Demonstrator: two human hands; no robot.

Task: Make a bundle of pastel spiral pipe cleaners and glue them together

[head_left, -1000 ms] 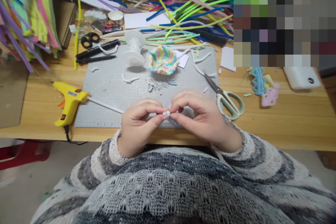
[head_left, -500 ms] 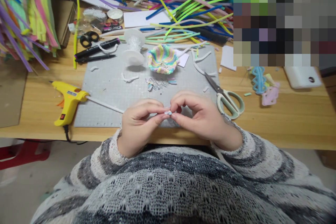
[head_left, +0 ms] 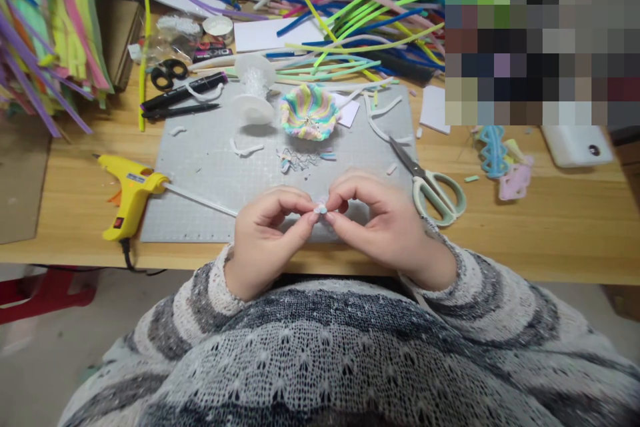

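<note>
Your left hand (head_left: 273, 230) has its thumb and forefinger pinched on a small pale piece (head_left: 321, 209), and your right hand (head_left: 385, 227) is pinched on it from the other side. The piece lies right at the tips, between the two hands, so neither hand is nearer: from your left hand it lies to the right, from your right hand to the left. Your fingers cover so much of it that you cannot tell its long axis from here. It appears to be held up over the front part of the grey mat (head_left: 185, 223), near the front edge of the counter (head_left: 525, 240). Farther back on the mat, roughly in line with the piece, you have wavy wire scraps (head_left: 300, 161), and behind them a striped pastel bowl shape (head_left: 310, 113), with a clear spool (head_left: 254, 90) just to its left. The scissors (head_left: 419, 175) lie to the right of your right hand, across the mat's right edge; the yellow glue gun (head_left: 133, 190) lies off the mat's left edge, its plug-like stick pointing toward your left hand.
</note>
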